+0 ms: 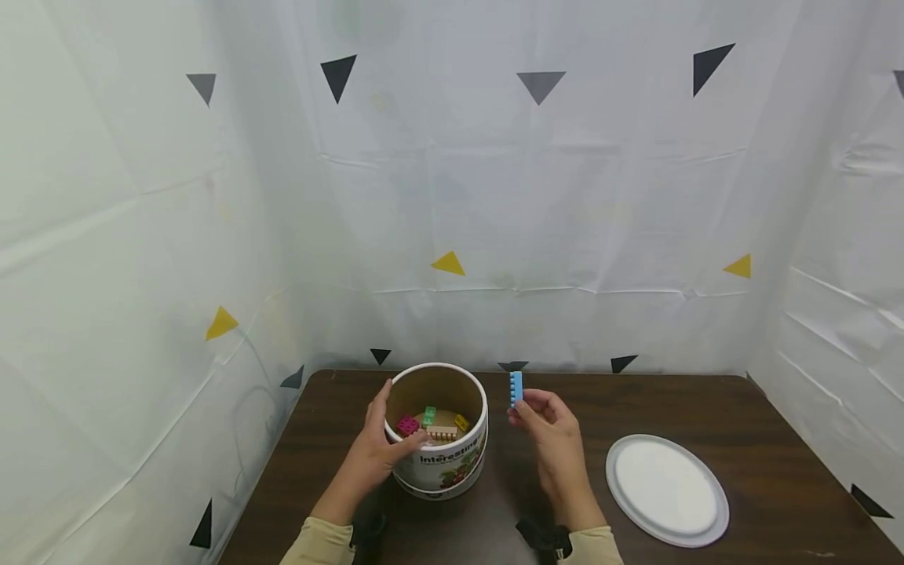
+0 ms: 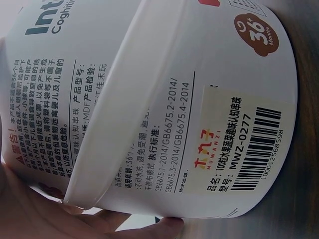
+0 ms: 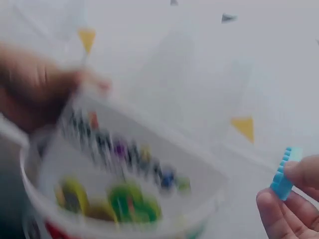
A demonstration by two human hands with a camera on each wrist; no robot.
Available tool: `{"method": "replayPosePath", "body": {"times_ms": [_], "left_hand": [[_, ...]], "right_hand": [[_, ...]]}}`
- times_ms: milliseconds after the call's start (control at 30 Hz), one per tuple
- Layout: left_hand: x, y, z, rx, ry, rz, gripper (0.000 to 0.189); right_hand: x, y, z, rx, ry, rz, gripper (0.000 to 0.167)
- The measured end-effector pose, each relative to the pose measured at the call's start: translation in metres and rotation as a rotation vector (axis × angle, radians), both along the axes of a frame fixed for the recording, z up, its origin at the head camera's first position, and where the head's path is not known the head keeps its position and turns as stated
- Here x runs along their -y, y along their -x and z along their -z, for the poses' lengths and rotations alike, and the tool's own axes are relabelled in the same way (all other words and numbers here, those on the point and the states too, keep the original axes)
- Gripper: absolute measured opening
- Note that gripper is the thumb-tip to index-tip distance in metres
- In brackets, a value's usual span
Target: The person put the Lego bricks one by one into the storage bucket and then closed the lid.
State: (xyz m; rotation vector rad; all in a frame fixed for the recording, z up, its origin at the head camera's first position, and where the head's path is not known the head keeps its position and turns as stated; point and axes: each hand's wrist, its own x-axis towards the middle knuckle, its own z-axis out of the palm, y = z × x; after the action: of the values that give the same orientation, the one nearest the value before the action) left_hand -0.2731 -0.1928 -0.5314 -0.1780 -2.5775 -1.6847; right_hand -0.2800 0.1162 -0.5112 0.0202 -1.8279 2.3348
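My left hand (image 1: 374, 455) grips the rim of a white printed bucket (image 1: 434, 472), its thumb laid over the front edge and the fingers along the left side. Inside lie a magenta toy brick (image 1: 407, 425), a green brick (image 1: 429, 416), a yellow brick (image 1: 462, 422) and a long pale pink brick (image 1: 442, 433). To the right of the bucket, my right hand (image 1: 558, 443) pinches a long blue toy brick (image 1: 517, 388) between thumb and fingers, held upright. The right wrist view shows the blue brick (image 3: 285, 174) with its studs facing left.
A round white lid (image 1: 665, 490) lies on the dark wooden table (image 1: 763, 439) at the right. White sheeting (image 1: 494, 220) with coloured triangles stands behind and at both sides. In the left wrist view, a white band (image 2: 119, 94) crosses the bucket's printed wall.
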Motion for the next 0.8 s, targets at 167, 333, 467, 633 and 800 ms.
{"method": "replayPosePath", "body": {"times_ms": [167,333,467,633,800], "left_hand": [[0.001,0.002,0.000,0.004,0.004,0.004,0.114],[-0.001,0.002,0.000,0.001,0.003,0.001,0.116],[-0.003,0.002,0.000,-0.012,0.008,-0.003,0.115],[-0.004,0.001,0.001,-0.013,0.011,0.000,0.115],[-0.005,0.002,0.002,-0.011,0.001,-0.001,0.115]], "right_hand": [[0.019,-0.011,-0.018,0.026,0.072,-0.130,0.041],[0.042,-0.018,-0.023,0.024,0.088,-0.234,0.038],[0.051,-0.024,-0.024,0.024,0.091,-0.253,0.039],[0.051,-0.028,-0.026,-0.026,0.020,-0.301,0.043],[0.046,-0.029,-0.028,-0.112,-0.072,-0.418,0.055]]}}
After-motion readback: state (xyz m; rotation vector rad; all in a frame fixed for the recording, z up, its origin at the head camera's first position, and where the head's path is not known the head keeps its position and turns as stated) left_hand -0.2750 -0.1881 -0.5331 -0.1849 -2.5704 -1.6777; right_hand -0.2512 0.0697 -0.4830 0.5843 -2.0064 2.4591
